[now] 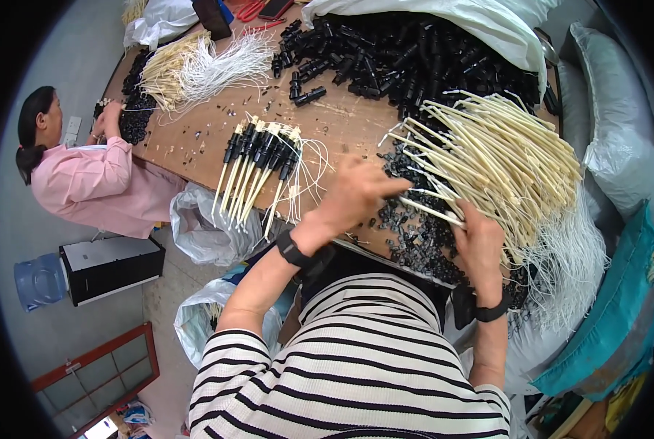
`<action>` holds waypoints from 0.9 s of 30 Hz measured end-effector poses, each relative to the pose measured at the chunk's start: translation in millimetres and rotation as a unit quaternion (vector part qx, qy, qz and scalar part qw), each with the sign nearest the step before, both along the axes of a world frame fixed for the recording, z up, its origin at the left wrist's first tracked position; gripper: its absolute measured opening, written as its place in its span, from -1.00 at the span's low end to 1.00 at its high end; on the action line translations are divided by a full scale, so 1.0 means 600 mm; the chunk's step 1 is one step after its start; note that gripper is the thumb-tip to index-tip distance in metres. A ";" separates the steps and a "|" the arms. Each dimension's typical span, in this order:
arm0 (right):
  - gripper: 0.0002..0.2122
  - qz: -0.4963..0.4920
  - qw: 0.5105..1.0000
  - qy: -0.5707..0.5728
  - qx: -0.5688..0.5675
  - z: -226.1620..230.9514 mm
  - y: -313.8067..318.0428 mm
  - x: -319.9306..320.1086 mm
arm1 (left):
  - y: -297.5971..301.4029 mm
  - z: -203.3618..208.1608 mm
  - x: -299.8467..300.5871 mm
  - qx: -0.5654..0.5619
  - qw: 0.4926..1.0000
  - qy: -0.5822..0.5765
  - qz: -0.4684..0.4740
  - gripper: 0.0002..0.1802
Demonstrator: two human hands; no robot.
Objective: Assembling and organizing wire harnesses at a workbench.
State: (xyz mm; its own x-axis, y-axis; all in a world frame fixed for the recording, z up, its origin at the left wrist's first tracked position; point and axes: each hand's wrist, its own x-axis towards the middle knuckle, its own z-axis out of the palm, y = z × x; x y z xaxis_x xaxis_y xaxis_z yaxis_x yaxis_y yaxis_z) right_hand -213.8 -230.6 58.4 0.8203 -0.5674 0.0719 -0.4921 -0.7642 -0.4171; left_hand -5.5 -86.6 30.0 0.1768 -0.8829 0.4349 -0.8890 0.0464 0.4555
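Observation:
My right hand is closed round the end of a thin cream tube that points left, over a heap of small black pieces. Close to the tube's far end is my left hand, slightly blurred, its fingers curled and thumb and forefinger drawn together. Whatever sits between those fingertips is too small to make out. A large bundle of cream tubes with white tips lies beyond my right hand, white strings trailing from it. Left of my left hand lies a row of cream tubes fitted with black connectors.
Black connectors are heaped at the back of the wooden table, partly under a white sack. Another person in pink works at the left end beside more tubes. Stuffed sacks stand at the right.

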 end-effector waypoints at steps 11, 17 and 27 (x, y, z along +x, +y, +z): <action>-0.84 0.026 0.917 -0.260 0.301 -0.004 0.002 0.025 | -0.001 0.018 -0.046 0.079 0.992 0.091 -0.022 -0.49; -0.83 0.082 0.692 -0.399 0.597 -0.005 -0.031 -0.025 | 0.032 0.001 0.011 0.263 0.930 0.220 0.133 -0.67; -0.79 0.109 0.981 -0.135 0.086 -0.040 0.063 0.046 | -0.007 -0.004 -0.042 0.161 0.837 0.514 0.093 -0.76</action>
State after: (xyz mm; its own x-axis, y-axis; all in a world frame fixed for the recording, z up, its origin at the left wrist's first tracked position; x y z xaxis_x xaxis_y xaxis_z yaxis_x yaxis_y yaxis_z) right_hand -186.4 -192.6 34.2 0.8877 -0.4031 0.2225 -0.1777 -0.7458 -0.6420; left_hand -30.4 -90.5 27.7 0.4593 -0.8407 -0.2868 0.0033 -0.3213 0.9470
